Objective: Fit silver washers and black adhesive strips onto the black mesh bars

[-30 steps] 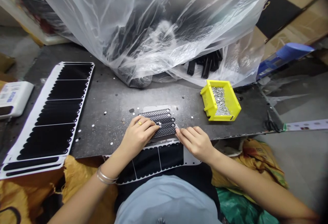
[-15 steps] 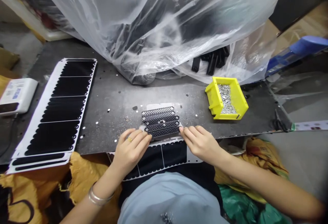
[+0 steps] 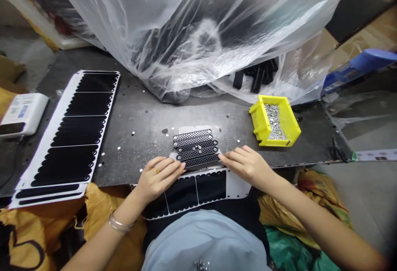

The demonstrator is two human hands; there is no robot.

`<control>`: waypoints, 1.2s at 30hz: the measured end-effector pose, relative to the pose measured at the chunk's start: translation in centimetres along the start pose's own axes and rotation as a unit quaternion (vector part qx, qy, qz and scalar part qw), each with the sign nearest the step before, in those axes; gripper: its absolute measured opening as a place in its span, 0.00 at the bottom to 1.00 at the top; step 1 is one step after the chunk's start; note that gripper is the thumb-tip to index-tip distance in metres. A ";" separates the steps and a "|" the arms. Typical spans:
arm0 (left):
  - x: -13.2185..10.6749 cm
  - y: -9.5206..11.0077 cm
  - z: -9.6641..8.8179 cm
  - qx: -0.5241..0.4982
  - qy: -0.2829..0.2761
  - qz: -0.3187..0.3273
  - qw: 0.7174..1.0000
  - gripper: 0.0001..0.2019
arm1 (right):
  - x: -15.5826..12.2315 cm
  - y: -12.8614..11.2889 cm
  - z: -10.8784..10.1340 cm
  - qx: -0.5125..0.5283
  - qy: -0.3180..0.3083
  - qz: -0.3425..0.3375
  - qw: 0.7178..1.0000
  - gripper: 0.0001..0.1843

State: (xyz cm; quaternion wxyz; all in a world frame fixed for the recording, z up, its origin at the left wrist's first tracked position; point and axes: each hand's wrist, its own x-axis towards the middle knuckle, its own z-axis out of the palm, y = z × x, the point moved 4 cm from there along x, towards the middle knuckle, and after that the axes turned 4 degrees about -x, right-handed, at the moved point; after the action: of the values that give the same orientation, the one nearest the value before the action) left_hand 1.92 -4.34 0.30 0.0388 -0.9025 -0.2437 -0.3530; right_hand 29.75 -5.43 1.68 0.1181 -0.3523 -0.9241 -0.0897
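Closest in, a sheet of black scalloped pads (image 3: 192, 192) lies just below five black mesh strips (image 3: 195, 149), which sit side by side on the worktop (image 3: 139, 139). The left hand (image 3: 158, 179) and right hand (image 3: 245, 165) flank the strips, fingers (image 3: 172, 167) extended and open, tips touching the strips' ends, with no firm hold. Beyond the strips, to the right, stands a yellow bin (image 3: 260, 124) of small silver rings (image 3: 274, 122); to their left lies a longer scalloped sheet (image 3: 71, 130) — and behind them, clear plastic sheeting (image 3: 186, 27).
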 end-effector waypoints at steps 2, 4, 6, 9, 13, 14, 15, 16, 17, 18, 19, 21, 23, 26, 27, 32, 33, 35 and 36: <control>0.3 -0.4 -0.2 -0.008 -0.004 -0.001 1.000 0.14 | -0.2 1.0 0.1 0.019 0.004 -0.014 1.000 0.10; 0.3 -0.3 -0.2 -0.002 -0.007 0.000 1.000 0.13 | -0.1 1.3 0.2 0.023 0.012 -0.019 0.999 0.10; 0.2 0.2 -0.2 0.012 -0.004 -0.005 1.000 0.14 | 0.0 1.0 0.1 0.015 0.024 -0.025 0.999 0.10; 0.0 0.7 -0.1 0.021 0.008 -0.045 0.999 0.13 | 0.1 -0.1 0.1 -0.005 0.024 -0.048 0.999 0.11; 0.5 0.9 0.0 0.012 -0.005 -0.068 0.998 0.11 | 0.3 -0.6 0.2 0.018 0.048 0.011 0.999 0.08; 0.6 0.9 -0.1 0.013 -0.006 -0.064 0.998 0.10 | 0.3 -0.6 0.3 0.032 0.058 0.030 0.997 0.07; 0.8 0.9 -0.2 0.015 -0.004 -0.058 0.998 0.10 | 0.3 -0.6 0.4 0.046 0.065 0.045 0.996 0.07; 0.9 0.9 -0.3 0.016 -0.002 -0.052 0.999 0.10 | 0.3 -0.6 0.5 0.059 0.071 0.054 0.994 0.06; 1.1 0.9 -0.3 0.018 0.000 -0.046 0.999 0.11 | 0.3 -0.6 0.7 0.070 0.077 0.060 0.993 0.06; 1.2 0.9 -0.3 0.019 -0.001 -0.039 0.999 0.11 | 0.2 -0.6 0.8 0.079 0.085 0.064 0.991 0.06; 1.3 0.9 -0.2 0.018 -0.004 -0.032 0.999 0.11 | 0.2 -0.7 0.9 0.085 0.093 0.067 0.990 0.06; 1.4 0.9 0.1 0.011 -0.009 -0.016 1.000 0.11 | 0.1 -0.8 0.9 0.089 0.104 0.072 0.988 0.06; 1.3 0.9 0.2 -0.003 -0.001 0.000 1.000 0.11 | 0.0 -0.9 0.8 0.085 0.108 0.075 0.988 0.06; 1.1 0.7 0.1 -0.021 0.007 -0.018 1.000 0.10 | 0.0 -1.0 0.7 0.113 0.105 0.091 0.984 0.07; 1.2 0.6 0.0 -0.027 0.000 -0.045 0.999 0.09 | 0.0 -0.8 0.8 0.148 0.108 0.116 0.976 0.08; 2.9 2.4 2.5 -0.049 -0.072 -0.247 0.965 0.29 | -0.2 1.0 3.7 0.475 0.218 0.418 0.743 0.15; 3.7 3.2 3.8 -0.046 -0.083 -0.271 0.958 0.34 | -0.1 0.9 4.7 0.541 0.237 0.455 0.667 0.18; 5.9 5.0 7.0 -0.055 -0.087 -0.296 0.950 0.40 | 0.4 0.3 6.6 0.636 0.253 0.477 0.552 0.22; 7.2 5.9 8.8 -0.074 -0.097 -0.304 0.945 0.42 | 0.8 -0.1 7.3 0.659 0.252 0.471 0.529 0.24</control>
State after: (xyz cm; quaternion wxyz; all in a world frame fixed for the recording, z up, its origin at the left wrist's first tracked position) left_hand 14.68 -4.41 -0.97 -0.1614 -0.8156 -0.4824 -0.2758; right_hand 27.97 -3.22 -5.06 0.5697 -0.5211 -0.3524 0.5289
